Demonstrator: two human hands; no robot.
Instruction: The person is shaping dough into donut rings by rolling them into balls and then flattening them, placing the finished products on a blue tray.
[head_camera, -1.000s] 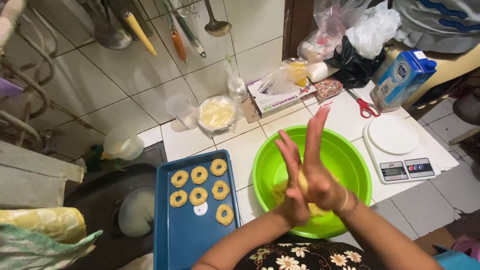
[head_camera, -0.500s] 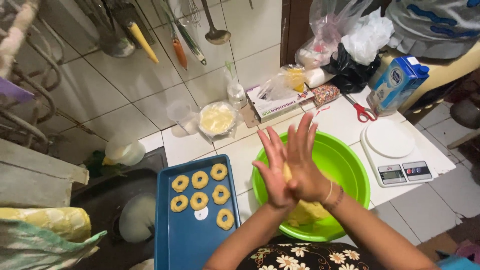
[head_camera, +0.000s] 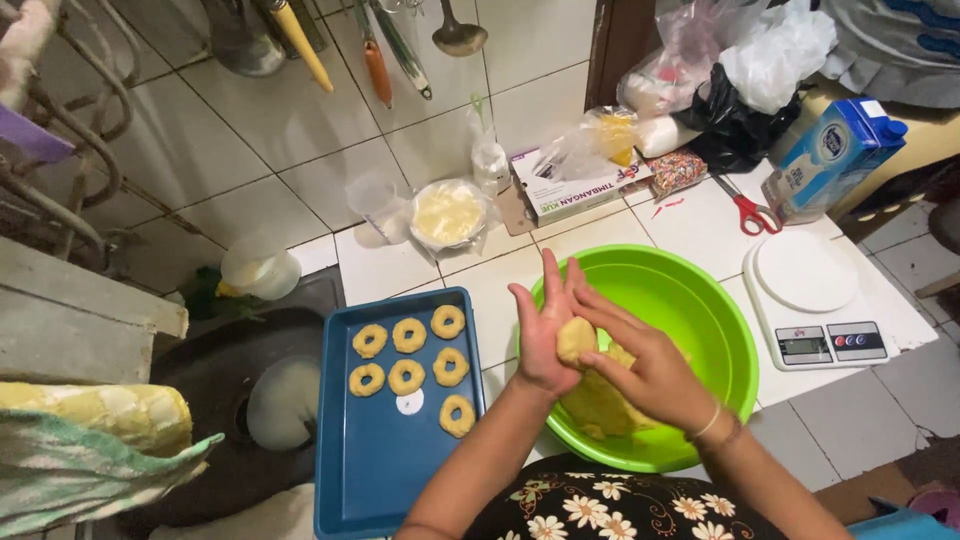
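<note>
Got a dough ball (head_camera: 576, 338) pressed between my flat-open left hand (head_camera: 545, 335) and right hand (head_camera: 640, 372), right over the green bowl (head_camera: 715, 330) at the counter's front edge. Press too hard and it'll probably squash or stick to my palms.

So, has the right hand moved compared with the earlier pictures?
Yes. The right hand has tilted down over the green bowl, its fingers now lying across the dough ball.
</note>
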